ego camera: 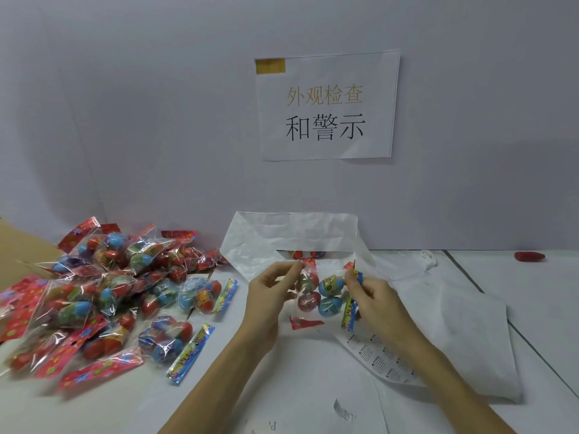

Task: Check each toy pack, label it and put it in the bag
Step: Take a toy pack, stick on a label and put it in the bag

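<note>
A clear toy pack with red and blue eggs and a colourful header strip hangs above the table centre. My left hand pinches its left top corner. My right hand pinches the header strip on its right side. Behind the pack a large white plastic bag stands open against the wall, with a few packs visible inside. A sheet of warning labels lies on the table under my right forearm.
A big pile of toy packs covers the left of the table, beside a cardboard box edge. A paper sign is taped to the wall. A small red object lies far right. One loose label sits near the front.
</note>
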